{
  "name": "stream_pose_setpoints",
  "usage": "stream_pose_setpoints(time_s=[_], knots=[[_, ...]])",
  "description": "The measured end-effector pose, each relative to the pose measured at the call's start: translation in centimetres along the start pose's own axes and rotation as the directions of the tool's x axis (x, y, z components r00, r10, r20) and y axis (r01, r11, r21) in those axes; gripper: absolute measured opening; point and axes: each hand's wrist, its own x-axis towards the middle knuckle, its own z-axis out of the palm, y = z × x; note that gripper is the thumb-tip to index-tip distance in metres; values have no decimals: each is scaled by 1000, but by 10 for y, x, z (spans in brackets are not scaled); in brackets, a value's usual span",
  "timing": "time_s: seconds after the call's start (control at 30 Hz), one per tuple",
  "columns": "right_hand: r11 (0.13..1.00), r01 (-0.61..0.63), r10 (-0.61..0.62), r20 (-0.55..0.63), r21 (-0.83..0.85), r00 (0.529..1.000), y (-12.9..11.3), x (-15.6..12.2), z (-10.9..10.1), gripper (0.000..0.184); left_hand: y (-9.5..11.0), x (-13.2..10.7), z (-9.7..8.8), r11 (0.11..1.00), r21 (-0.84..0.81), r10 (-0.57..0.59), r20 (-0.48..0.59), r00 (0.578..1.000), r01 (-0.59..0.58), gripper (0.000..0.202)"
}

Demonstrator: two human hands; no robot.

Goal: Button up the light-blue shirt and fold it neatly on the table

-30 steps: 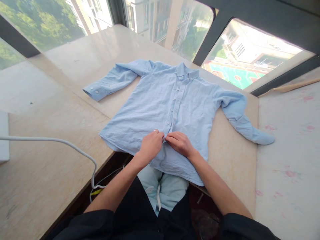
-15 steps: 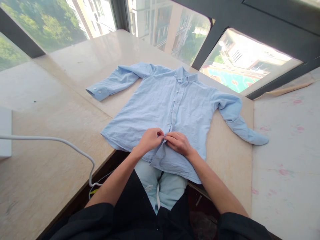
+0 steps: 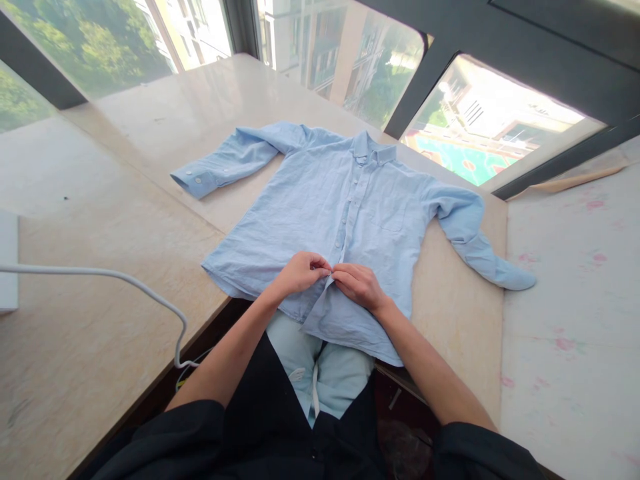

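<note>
A light blue long-sleeved shirt [image 3: 295,207] lies front up, its collar pointing away from me and its sleeves spread to both sides. Its lower hem hangs over the edge above my lap. My left hand [image 3: 304,272] pinches the front placket near the bottom, fingertips closed on the cloth. Right beside it, my right hand [image 3: 359,285] grips the facing edge of the same placket, and the fingertips of both hands meet. Any button between them is hidden by the fingers. Above the hands, several buttons run up the front toward the collar.
The shirt rests on a beige stone-like surface [image 3: 120,240] beneath windows. A white cable [image 3: 125,279] crosses at the left, near a white box-like object [image 3: 7,260]. A wall with pink flowers [image 3: 570,313] borders the right side.
My left hand has shifted slightly up and to the right, its fingertips still at the placket. My right hand has barely moved, and the shirt lies as before.
</note>
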Motion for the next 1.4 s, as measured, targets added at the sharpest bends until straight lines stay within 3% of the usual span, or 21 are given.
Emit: stream_pose_setpoints(time_s=[0.3, 0.63, 1.1, 1.4], knots=[[1000, -2, 2, 8, -6, 1000, 1, -2, 1, 12, 4, -2, 2, 994, 108, 9, -22, 1000, -6, 21], [1000, -17, 17, -20, -2, 1000, 0, 1, 1, 11, 3, -10, 7, 996, 88, -5, -100, 995, 14, 20], [999, -43, 43, -15, 18, 999, -2, 4, 0, 12, -3, -18, 18, 994, 56, 105, -210, 972, -96, 20], [994, -77, 78, -8, 79, 997, -1, 2, 1, 10, -2, -21, 21, 998, 25, 63, -256, 965, -59, 20]])
